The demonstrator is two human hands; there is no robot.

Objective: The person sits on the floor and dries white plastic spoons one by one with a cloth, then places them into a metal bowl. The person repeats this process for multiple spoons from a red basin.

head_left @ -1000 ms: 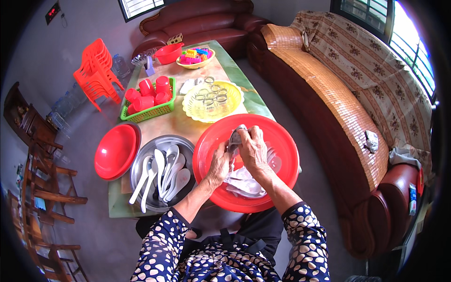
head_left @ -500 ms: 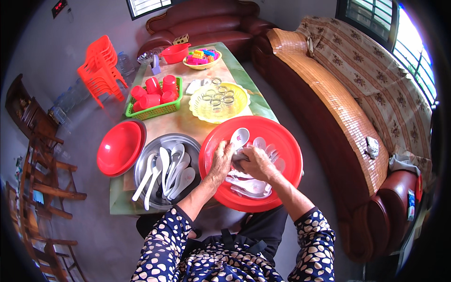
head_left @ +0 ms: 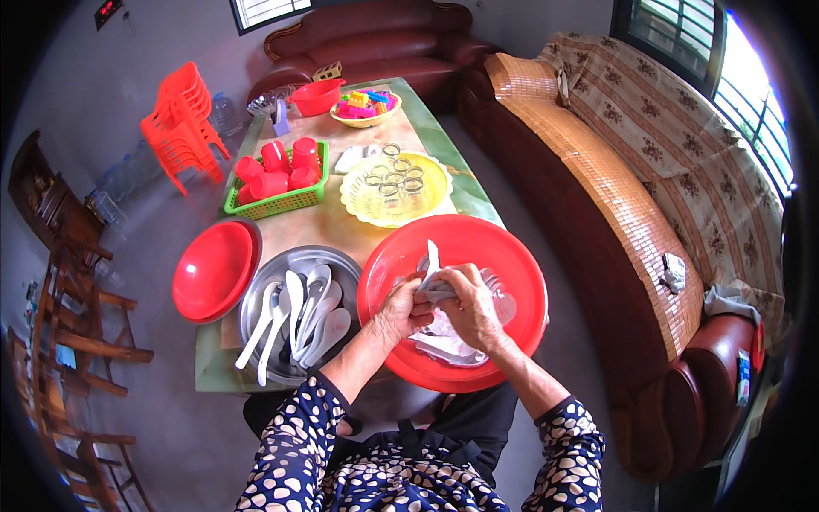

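Note:
Over a wide red basin (head_left: 512,247), my two hands meet around a white soup spoon (head_left: 432,253). My left hand (head_left: 401,307) grips the spoon, its bowl standing up edge-on above the fingers. My right hand (head_left: 469,309) is closed over the spoon's lower part, with a greyish, cloth-like piece (head_left: 438,292) showing between the hands; its kind is unclear. More white spoons (head_left: 448,348) and clear glassware (head_left: 505,307) lie in the basin, partly hidden by my hands. Left of it, a steel bowl (head_left: 345,264) holds several white ladles and spoons (head_left: 294,299).
Around these on the table (head_left: 213,367) are stacked red basins (head_left: 213,269), a green basket (head_left: 281,202) of red cups, a yellow scalloped tray (head_left: 358,205) of glasses, and a bowl (head_left: 375,119) of toy blocks. A long sofa (head_left: 589,247) runs along the right.
The spoon between my hands has turned from face-up to edge-on. My right hand has shifted slightly, its fingers now closer over the spoon. The view has tilted a little.

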